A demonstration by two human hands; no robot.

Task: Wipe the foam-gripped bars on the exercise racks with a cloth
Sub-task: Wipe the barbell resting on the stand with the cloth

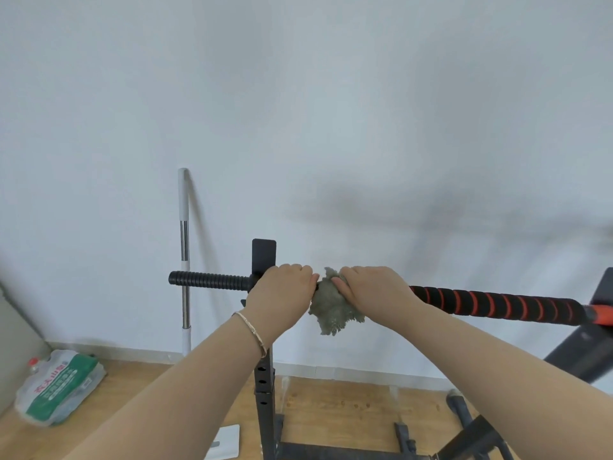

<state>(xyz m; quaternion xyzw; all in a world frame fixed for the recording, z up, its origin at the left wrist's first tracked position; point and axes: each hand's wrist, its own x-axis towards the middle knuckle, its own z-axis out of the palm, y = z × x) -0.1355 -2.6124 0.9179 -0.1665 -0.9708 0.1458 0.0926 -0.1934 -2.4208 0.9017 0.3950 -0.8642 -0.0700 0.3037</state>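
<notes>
At the lower left of the frame a plastic-wrapped pack of bottles (61, 388) lies on the wooden floor (331, 406), close to the wall's baseboard, with bare floor between it and the rack. Right of it, a white and chrome pole (184, 254) leans against the white wall (298, 111), well apart from the pack. The black ribbed end of the bar (209, 279) juts out left of the black rack upright (263, 376), its tip in front of the pole and free of any touch. Just right of the upright, the left hand (282, 293), with a bracelet (252, 330) on its wrist, curls its fingers over the bar and grasps it. Touching it on the right, a grey-green cloth (331, 310) is bunched round the bar, its ragged edge hanging below. The right hand (371, 288) clenches the cloth against the bar. From this hand the foam-gripped bar (497, 302), black with red spiral bands, runs uncovered to the right edge of the frame, where it meets a second black upright (590, 343). Above the bar there is only open wall.
</notes>
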